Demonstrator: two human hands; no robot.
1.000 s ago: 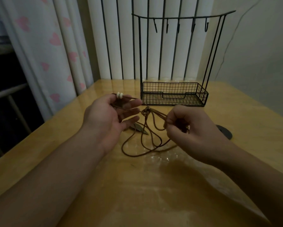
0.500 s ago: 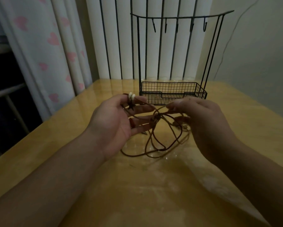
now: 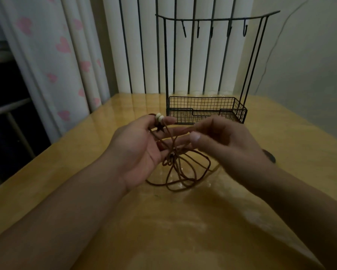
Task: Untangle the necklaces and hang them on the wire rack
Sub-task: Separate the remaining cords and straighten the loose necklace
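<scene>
While the left hand (image 3: 138, 151) is lying palm-up with its fingers loosely spread, brown cord is running across them and two pale beads (image 3: 159, 117) with a dark star charm are sitting at the fingertips; whether the thumb is pinning the cord cannot be told. The right hand (image 3: 224, 141) is closing thumb and fingers together on a strand just beside the left fingertips. Below both hands the necklaces (image 3: 183, 170) are hanging as tangled brown loops, their lowest coils resting on the glossy wooden table (image 3: 183, 230). A knot is sitting where the strands are crossing, so untangling is judged unfinished. The wire rack (image 3: 206, 110) is standing beyond the hands, its hooks (image 3: 212, 32) carrying nothing: no hanging is done. A dark round object (image 3: 270, 155) is lying behind the right wrist, partly hidden. Heart-print curtains (image 3: 52, 55) are hanging at left. Nothing is blocking the way to the rack.
</scene>
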